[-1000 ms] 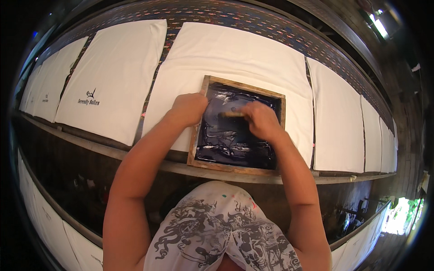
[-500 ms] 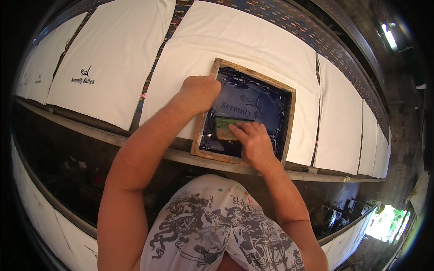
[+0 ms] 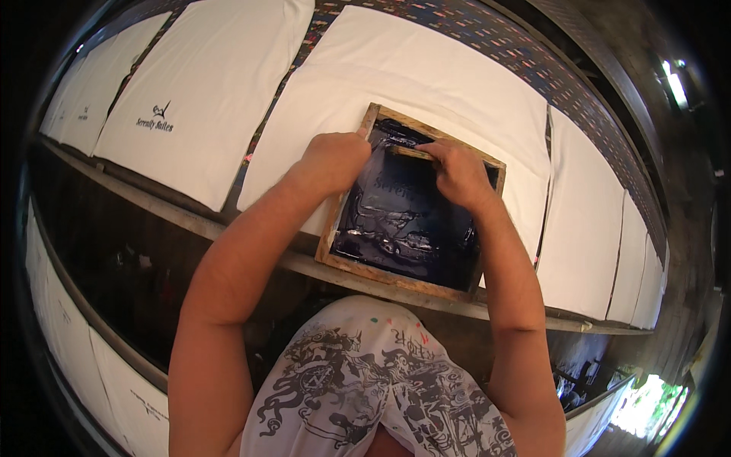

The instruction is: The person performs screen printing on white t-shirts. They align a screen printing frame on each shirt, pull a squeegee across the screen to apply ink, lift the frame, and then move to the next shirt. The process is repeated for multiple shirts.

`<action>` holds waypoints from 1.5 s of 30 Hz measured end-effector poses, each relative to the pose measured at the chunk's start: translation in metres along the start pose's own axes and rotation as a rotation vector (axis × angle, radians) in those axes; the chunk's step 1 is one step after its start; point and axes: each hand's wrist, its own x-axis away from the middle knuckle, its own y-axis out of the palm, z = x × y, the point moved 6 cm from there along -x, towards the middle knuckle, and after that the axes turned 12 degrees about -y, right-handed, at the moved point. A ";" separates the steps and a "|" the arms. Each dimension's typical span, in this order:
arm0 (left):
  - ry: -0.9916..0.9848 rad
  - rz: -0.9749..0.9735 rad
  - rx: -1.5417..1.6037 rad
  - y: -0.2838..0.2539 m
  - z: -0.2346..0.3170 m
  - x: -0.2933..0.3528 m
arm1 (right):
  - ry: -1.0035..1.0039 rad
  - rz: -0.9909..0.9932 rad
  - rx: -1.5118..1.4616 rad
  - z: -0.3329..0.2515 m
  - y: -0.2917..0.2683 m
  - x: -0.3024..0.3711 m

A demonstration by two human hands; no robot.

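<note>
A wooden-framed printing screen (image 3: pixel 365 268) lies tilted on a white cloth (image 3: pixel 396 65). My left hand (image 3: pixel 333 161) is closed around the left side of its frame, near the far corner. Inside the frame, my right hand (image 3: pixel 463 177) grips a squeegee (image 3: pixel 410 153) close to the far edge; only a strip of the squeegee shows past my fingers. Dark blue-black ink (image 3: pixel 403 236) coats the mesh, with glossy ridges in the near half. A faint design in the mesh shows just nearer than the squeegee, partly hidden under ink.
A white cloth with a dark printed design (image 3: pixel 205 99) lies to the left, and more white cloths (image 3: pixel 582 221) continue to the right along the long table. The table's wooden edge (image 3: pixel 190 218) runs between it and me. Another table with white cloths (image 3: pixel 84 343) stands at lower left.
My right hand has pushed the squeegee from the near part of the screen to its far edge. Ink now covers much of the design. My left hand keeps its hold on the frame.
</note>
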 end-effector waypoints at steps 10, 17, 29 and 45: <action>-0.076 -0.014 -0.082 0.009 0.003 -0.007 | -0.458 -0.144 -0.139 -0.016 0.009 0.008; -0.067 -0.017 -0.063 0.013 -0.002 -0.005 | -0.392 -0.122 -0.149 0.008 -0.013 0.079; 0.089 0.019 -0.047 0.011 -0.007 -0.005 | 0.007 0.151 0.023 -0.090 0.003 0.170; -0.011 0.528 0.804 0.092 -0.027 0.059 | 0.024 0.063 -0.060 -0.064 -0.015 0.076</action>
